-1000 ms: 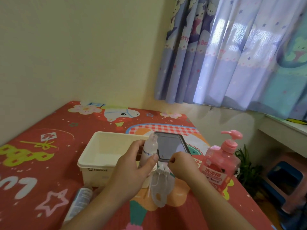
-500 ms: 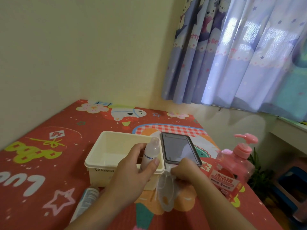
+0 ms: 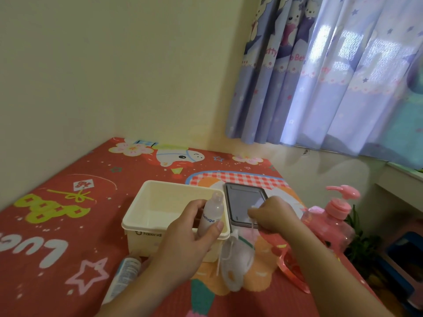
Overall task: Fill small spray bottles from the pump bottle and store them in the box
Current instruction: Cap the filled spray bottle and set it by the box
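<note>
The little spray bottle (image 3: 211, 213) is clear, uncapped, blue lettering, held upright in the left hand (image 3: 187, 243) over the cream box (image 3: 146, 234). Right hand (image 3: 272, 213) pinches a thin sprayer tube (image 3: 251, 223), hard to make out. One pink pump bottle (image 3: 332, 223) stands beside it, and a second small bottle (image 3: 124, 274) lies half hidden under the left arm.

A single head-worn view is given; the scene is seen from above and behind the hands, facing forward and down across the red patterned table (image 3: 57, 225) toward the wall corner and curtain (image 3: 332, 76); the hands are seen close, low in frame.
</note>
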`<state>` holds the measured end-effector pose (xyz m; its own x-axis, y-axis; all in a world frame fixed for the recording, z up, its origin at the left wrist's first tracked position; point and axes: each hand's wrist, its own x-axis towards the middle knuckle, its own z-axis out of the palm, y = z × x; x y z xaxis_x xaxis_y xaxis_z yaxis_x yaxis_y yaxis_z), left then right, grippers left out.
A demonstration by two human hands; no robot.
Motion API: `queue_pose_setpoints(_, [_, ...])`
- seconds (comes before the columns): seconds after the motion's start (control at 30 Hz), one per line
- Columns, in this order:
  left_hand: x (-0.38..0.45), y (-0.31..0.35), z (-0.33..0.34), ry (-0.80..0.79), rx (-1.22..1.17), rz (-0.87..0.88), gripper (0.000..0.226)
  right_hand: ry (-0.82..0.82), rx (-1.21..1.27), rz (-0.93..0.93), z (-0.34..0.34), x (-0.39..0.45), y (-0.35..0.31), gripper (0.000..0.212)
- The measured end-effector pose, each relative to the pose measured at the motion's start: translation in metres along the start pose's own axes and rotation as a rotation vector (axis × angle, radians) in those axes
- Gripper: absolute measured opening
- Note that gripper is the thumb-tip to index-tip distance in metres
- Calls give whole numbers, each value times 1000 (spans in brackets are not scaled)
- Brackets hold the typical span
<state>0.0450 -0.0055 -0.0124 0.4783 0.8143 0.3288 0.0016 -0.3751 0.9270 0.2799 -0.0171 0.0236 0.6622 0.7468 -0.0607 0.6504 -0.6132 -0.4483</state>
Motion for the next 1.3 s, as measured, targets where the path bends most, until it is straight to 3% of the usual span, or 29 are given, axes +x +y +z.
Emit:
queue_pose_setpoints(0.1, [-1,2,3,-5,3,3,26,102,66,-110,-30,-13,-13,38])
queue_pose_setpoints(0.27, [-5,4,6,-22,-4,5,24,318,369,-310,-80,-52,-40,30])
queue_pose_setpoints(0.53, [-6,-3,6,-15,27,7,28,444,550,-563,-97,-101,-75,8])
queue_pose_setpoints(0.77, [-7,-2,3,-13,13,23,28,375,472,-628,-76,-100,-77,9])
queue_pose_setpoints(0.9, [-8,0,2,-10,12,33,28,210,441,-689,-68,-101,-76,6])
queue_pose_setpoints(1.03, [-7,1,0,4,13,42,28,66,368,-717,-65,-98,-71,10])
queue_pose_setpoints(1.3, [-7,-1,0,-4,26,55,26,-39,249,-803,-59,-95,-63,25])
